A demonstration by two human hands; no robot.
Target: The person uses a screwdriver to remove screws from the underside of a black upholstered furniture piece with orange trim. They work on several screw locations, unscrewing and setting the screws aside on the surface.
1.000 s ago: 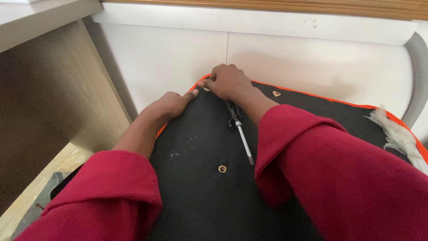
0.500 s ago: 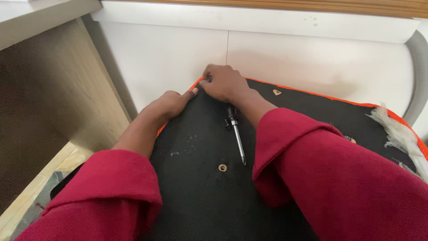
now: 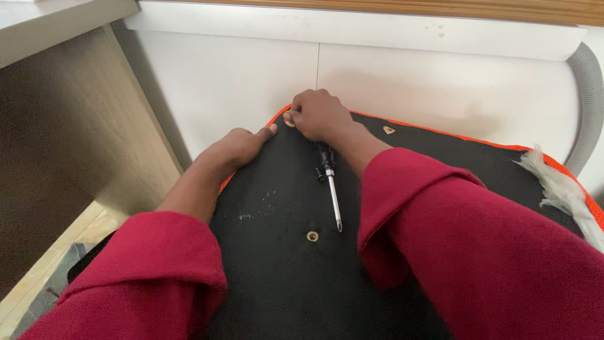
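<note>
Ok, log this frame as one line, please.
left hand: pressed on black panel edge | right hand: fist at top corner | screwdriver: shaft pointing toward the person, handle hidden under right wrist | white stuffing: right edge

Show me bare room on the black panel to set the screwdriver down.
Free: the black panel between the left sleeve and the screwdriver, around the metal insert; also the strip from the far insert to the white stuffing. Crowded: the top corner, where the left hand and right hand meet.

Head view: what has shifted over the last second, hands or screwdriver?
The screwdriver under the right hand swung its tip leftward, toward the brass hole. Right hand stays fisted at the orange-edged black panel corner; left hand still presses the edge.
</note>
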